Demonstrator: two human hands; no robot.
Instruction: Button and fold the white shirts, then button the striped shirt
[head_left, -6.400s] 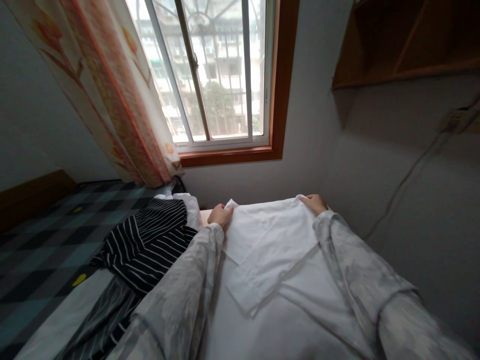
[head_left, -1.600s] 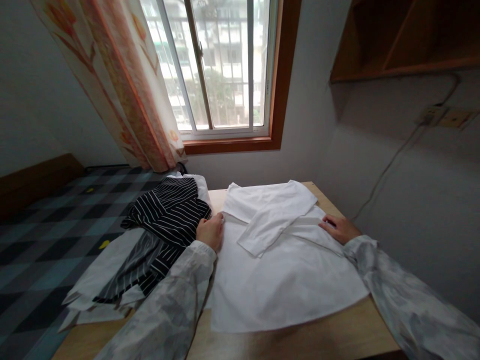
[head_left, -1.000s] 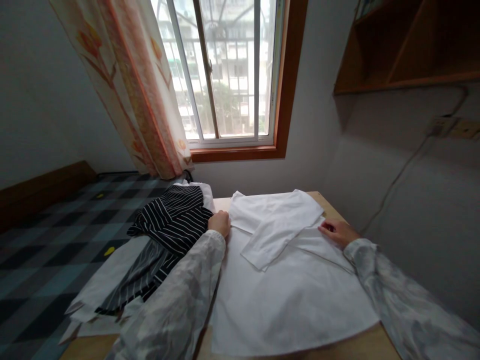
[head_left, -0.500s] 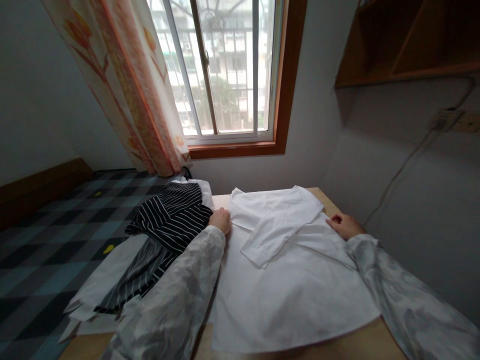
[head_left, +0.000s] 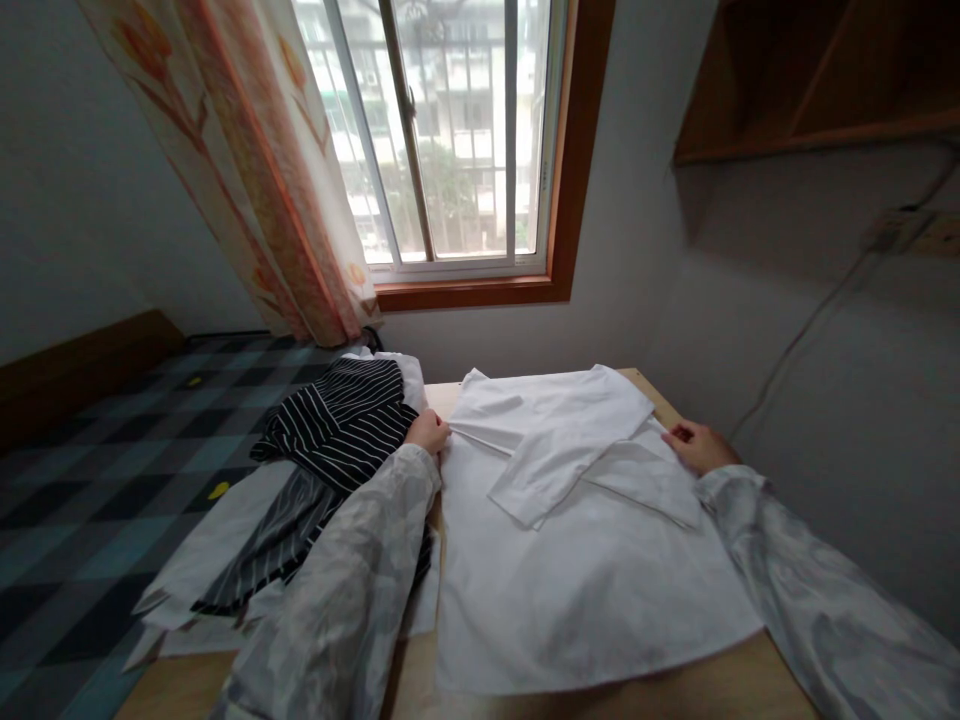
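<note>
The white shirt [head_left: 592,580] lies spread on the worktop [head_left: 757,680] at five o'clock of the view, its sleeves folded inward and crossing near the far end. Grey-white walls [head_left: 626,220] enclose the room. A bed [head_left: 60,560] with a dark checked cover fills eight to nine o'clock; the window [head_left: 465,170] stands at twelve, the flowered curtain [head_left: 247,180] at ten, a wooden wall shelf [head_left: 810,80] at two. The pale wood of the worktop shows along the shirt's six o'clock edge. Striped black clothing [head_left: 345,425] is heaped over white cloth [head_left: 232,510] at eight.

The left hand [head_left: 429,432], at the shirt's ten o'clock, has its fingers closed on the edge; the right hand [head_left: 703,447] is at two, fingers curled, whether gripping I cannot tell.

Some six seconds ago both hands held the shirt's far corners; now they are lower, at its sides. Since half a second ago the left has shifted outward, and a raised crease has formed beside it.
</note>
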